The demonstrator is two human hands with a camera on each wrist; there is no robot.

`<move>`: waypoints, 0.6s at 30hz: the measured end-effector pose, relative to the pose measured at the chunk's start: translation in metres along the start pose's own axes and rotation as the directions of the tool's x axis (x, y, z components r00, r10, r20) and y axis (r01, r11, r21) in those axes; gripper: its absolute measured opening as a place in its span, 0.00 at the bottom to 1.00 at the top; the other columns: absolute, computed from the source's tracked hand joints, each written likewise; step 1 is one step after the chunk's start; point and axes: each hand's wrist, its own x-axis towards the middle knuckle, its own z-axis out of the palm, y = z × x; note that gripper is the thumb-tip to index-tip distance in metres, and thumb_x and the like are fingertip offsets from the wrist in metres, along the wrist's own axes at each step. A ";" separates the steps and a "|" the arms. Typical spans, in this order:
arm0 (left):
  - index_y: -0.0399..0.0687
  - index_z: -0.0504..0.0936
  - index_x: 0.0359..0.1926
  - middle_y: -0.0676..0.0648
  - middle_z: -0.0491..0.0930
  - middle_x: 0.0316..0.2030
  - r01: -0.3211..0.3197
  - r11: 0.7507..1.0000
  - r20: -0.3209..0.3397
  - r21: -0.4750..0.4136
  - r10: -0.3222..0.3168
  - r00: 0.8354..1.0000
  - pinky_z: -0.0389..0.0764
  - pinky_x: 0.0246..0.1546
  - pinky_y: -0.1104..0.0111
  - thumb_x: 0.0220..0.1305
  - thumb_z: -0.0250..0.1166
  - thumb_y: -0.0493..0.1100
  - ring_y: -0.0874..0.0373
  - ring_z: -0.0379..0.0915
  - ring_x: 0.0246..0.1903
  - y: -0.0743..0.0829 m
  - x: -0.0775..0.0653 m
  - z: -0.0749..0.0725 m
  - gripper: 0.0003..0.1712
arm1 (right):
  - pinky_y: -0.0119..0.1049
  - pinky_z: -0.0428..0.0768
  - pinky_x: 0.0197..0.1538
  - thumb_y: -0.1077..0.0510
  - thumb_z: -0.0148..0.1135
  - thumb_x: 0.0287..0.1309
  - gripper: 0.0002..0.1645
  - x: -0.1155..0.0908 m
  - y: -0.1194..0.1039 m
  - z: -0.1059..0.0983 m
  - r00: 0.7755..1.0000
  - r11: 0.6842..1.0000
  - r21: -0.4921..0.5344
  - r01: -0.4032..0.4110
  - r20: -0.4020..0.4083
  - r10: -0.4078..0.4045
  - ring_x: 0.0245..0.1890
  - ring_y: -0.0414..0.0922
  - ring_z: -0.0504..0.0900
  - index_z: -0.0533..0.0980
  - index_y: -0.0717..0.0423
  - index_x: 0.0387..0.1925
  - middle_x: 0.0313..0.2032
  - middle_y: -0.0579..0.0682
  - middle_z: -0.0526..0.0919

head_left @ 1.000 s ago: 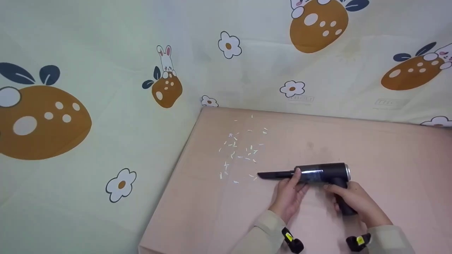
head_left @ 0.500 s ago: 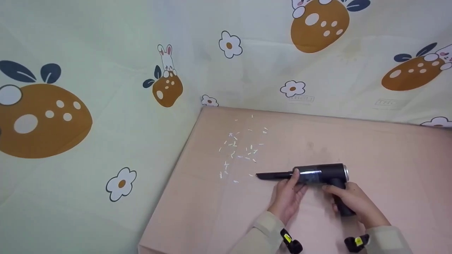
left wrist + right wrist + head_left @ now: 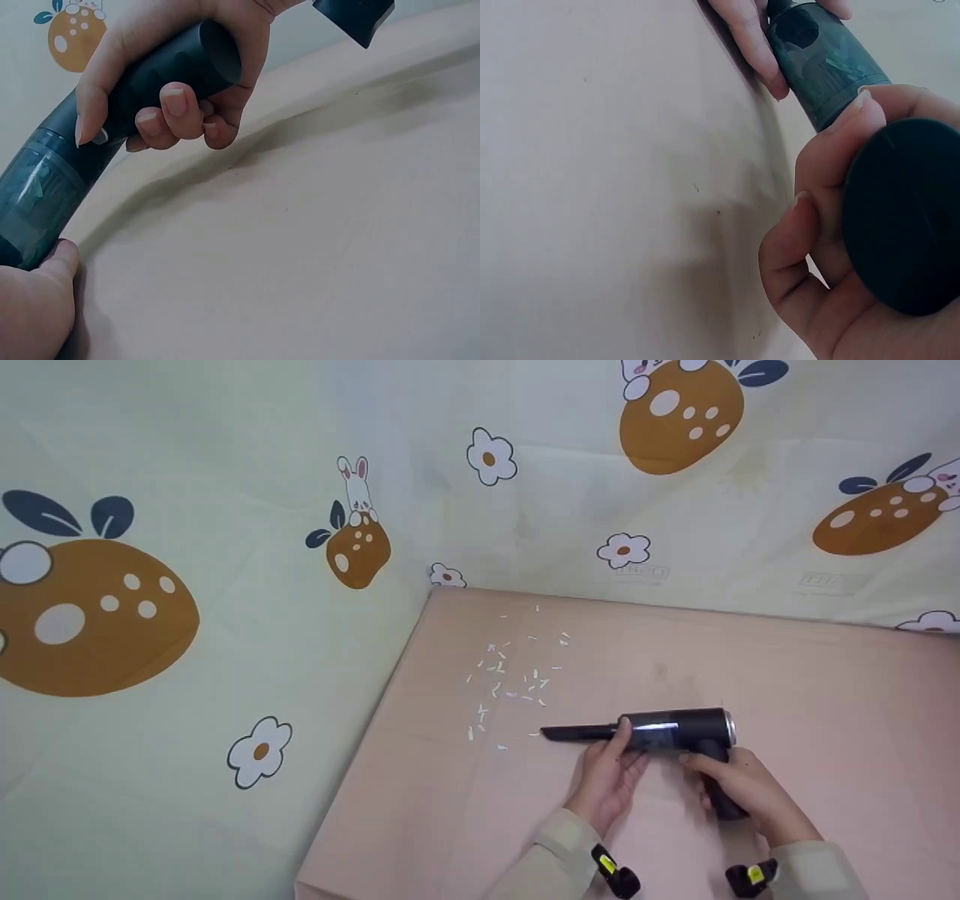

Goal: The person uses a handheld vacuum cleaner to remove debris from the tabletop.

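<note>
A black handheld vacuum cleaner (image 3: 705, 726) lies level, close over the pink table, its slim nozzle (image 3: 574, 733) pointing left. My right hand (image 3: 750, 791) grips its handle, fingers curled around it in the left wrist view, where the handle's round end (image 3: 221, 52) shows. Around the front of the body is my left hand (image 3: 609, 780), thumb on the near side and top, other fingers underneath. Pale bits show inside the clear dust cup (image 3: 829, 67). Small white paper scraps (image 3: 471, 733) are scattered left of and beyond the nozzle; one scrap (image 3: 534, 734) is right at its tip.
The pink-covered table (image 3: 420, 795) meets a patterned cloth wall (image 3: 247, 645) on its left and another patterned cloth wall (image 3: 555, 525) along its back edge. Each wrist wears a black camera, such as the left camera (image 3: 616, 874).
Both hands have shifted slightly left with the vacuum cleaner. A scrap seen by the nozzle tip one second ago is no longer visible; the other scraps lie as before.
</note>
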 end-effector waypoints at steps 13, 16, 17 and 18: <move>0.35 0.78 0.52 0.42 0.88 0.42 -0.019 1.000 -0.012 -0.010 0.019 1.000 0.85 0.56 0.60 0.67 0.69 0.50 0.52 0.85 0.48 0.008 0.001 -0.005 0.23 | 0.37 0.83 0.28 0.44 0.64 0.65 0.24 0.002 -0.006 0.007 1.000 1.000 -0.017 0.009 0.025 -0.008 0.19 0.43 0.80 0.74 0.62 0.43 0.21 0.49 0.80; 0.35 0.78 0.52 0.42 0.88 0.43 -0.027 1.000 -0.018 -0.008 0.027 0.999 0.85 0.56 0.59 0.67 0.69 0.50 0.52 0.86 0.48 0.009 0.000 -0.007 0.24 | 0.37 0.83 0.28 0.44 0.64 0.65 0.23 0.003 -0.006 0.009 0.999 1.000 -0.018 0.018 0.040 -0.018 0.20 0.43 0.80 0.74 0.62 0.43 0.21 0.48 0.80; 0.35 0.78 0.52 0.42 0.88 0.43 -0.029 1.000 -0.018 -0.009 0.029 0.999 0.85 0.56 0.59 0.67 0.69 0.50 0.51 0.86 0.48 0.010 0.000 -0.008 0.24 | 0.37 0.83 0.28 0.44 0.64 0.65 0.23 0.004 -0.005 0.009 0.999 1.000 -0.017 0.019 0.045 -0.018 0.20 0.43 0.80 0.74 0.61 0.42 0.21 0.48 0.80; 0.34 0.78 0.53 0.41 0.88 0.43 -0.030 1.000 -0.017 -0.010 0.029 0.999 0.85 0.56 0.59 0.67 0.69 0.50 0.51 0.86 0.48 0.010 0.000 -0.009 0.24 | 0.37 0.83 0.28 0.45 0.64 0.66 0.22 0.005 -0.005 0.010 0.999 1.000 -0.015 0.019 0.050 -0.018 0.20 0.43 0.79 0.74 0.61 0.41 0.21 0.48 0.80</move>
